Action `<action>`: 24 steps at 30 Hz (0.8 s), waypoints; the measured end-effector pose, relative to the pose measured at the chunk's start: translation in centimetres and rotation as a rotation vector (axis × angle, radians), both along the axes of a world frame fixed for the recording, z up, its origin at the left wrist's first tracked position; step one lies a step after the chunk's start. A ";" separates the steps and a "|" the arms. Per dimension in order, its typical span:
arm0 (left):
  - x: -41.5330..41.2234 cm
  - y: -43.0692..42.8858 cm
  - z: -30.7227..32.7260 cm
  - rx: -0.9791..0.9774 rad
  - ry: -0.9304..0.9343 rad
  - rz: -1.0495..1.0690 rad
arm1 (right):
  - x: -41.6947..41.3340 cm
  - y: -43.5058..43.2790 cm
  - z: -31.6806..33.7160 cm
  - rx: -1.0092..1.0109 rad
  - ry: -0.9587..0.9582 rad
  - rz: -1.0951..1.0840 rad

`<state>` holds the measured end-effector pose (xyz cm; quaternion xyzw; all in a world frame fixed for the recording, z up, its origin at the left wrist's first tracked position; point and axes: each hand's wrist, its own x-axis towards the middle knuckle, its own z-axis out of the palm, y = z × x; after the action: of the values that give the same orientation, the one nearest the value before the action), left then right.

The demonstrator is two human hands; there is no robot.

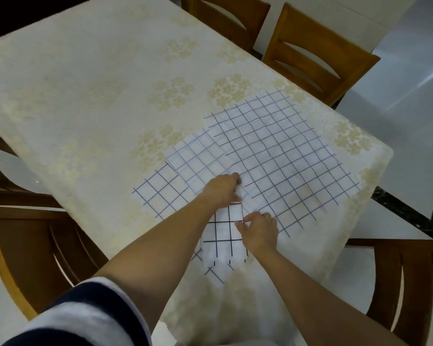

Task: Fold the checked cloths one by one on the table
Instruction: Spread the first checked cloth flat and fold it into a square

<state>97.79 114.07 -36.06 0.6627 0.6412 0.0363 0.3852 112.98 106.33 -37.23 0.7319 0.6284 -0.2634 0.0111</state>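
Several thin white cloths with a dark grid lie overlapping at the near right corner of the table. The largest checked cloth (280, 156) is spread flat on top, and another cloth (160, 193) shows from under it at the left. A small folded checked cloth (224, 242) with bolder lines lies at the near edge between my arms. My left hand (223, 189) pinches an edge of cloth just above the folded piece. My right hand (259, 229) grips the folded piece's upper right corner. Which layer my left fingers hold is unclear.
The table (85, 96) wears a cream cloth with pale gold flower patterns. Wooden chairs stand around it: two at the far right (318, 53), one at the near left (28, 253), one at the near right (410, 278). The floor is pale and glossy.
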 end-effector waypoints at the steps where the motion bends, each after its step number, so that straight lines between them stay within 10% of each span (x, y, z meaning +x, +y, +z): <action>1: -0.1 -0.1 0.0 -0.008 -0.007 0.001 | 0.1 0.1 0.0 -0.010 0.025 -0.001; 15: -5.1 -3.0 0.1 -0.001 -0.221 0.414 | 5.5 6.5 1.8 0.054 0.399 -0.109; 24: -0.6 -7.7 -2.3 0.534 0.093 0.352 | 1.8 3.2 -0.2 0.416 -0.107 0.448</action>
<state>97.22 106.34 -38.35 0.6202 0.7307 0.2390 0.1555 114.77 109.56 -37.43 0.5746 0.8130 -0.0812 -0.0482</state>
